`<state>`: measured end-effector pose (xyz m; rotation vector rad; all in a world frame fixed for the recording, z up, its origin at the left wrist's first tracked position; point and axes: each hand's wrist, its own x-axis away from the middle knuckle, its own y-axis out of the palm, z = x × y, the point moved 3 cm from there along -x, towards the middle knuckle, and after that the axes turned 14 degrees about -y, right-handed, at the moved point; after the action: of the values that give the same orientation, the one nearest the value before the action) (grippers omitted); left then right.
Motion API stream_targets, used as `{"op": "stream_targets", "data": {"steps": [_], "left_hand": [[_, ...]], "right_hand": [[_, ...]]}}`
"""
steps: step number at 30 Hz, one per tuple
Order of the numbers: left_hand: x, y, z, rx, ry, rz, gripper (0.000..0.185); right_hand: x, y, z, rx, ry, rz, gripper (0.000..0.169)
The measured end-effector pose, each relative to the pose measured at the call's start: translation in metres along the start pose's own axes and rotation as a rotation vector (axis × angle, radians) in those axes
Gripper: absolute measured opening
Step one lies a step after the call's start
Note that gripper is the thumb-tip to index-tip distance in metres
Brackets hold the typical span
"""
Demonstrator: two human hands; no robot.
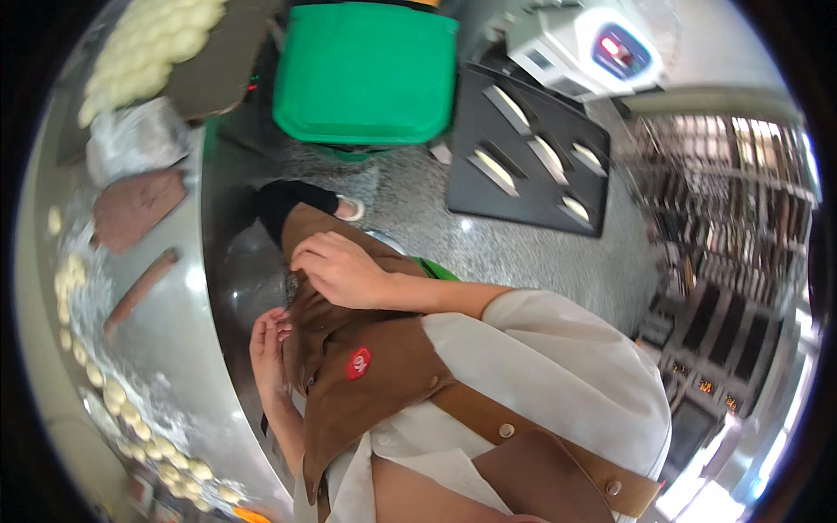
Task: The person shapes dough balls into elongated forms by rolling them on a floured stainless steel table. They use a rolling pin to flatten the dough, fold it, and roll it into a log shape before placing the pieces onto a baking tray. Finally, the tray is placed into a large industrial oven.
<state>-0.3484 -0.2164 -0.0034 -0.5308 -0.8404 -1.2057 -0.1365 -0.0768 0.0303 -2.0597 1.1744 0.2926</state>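
Note:
Over the brown apron (386,366), my right hand (340,269) is bent with curled fingers against the cloth; its fingertips are hidden. My left hand (268,346) is at the apron's left edge, near the steel worktable, fingers loosely curled; whether either hand pinches the cloth is unclear. On the floured worktable (216,418) lie a flat brown dough piece (140,209), a brown roll-shaped piece (140,294) and a curving line of small pale dough pieces (114,392). A clear plastic-wrapped bundle (137,140) sits beyond the flat piece.
Many pale dough pieces (150,52) lie at the upper left beside a brown board (219,59). Ahead is a green bin lid (366,75). A black tray (523,212) holds several pale pieces on dark strips, near a white machine (582,52). Loaded racks (719,189) stand right.

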Motion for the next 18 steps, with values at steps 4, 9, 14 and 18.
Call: {"op": "stream_targets", "data": {"steps": [4,9,14,18], "left_hand": [[0.023,0.000,-0.014,0.059,0.014,0.049,0.031],[0.045,-0.022,-0.051,0.239,0.071,0.104,0.031],[0.075,-0.041,-0.064,0.460,0.134,0.223,0.031],[0.122,-0.024,-0.138,0.736,0.161,0.398,0.029]], "right_hand": [[-0.020,0.016,-0.008,-0.080,-0.138,-0.080,0.027],[-0.058,0.049,-0.048,-0.252,-0.202,-0.246,0.024],[-0.106,0.090,-0.095,-0.373,-0.363,-0.483,0.021],[-0.104,0.116,-0.166,-0.453,-0.541,-0.700,0.019]]}}
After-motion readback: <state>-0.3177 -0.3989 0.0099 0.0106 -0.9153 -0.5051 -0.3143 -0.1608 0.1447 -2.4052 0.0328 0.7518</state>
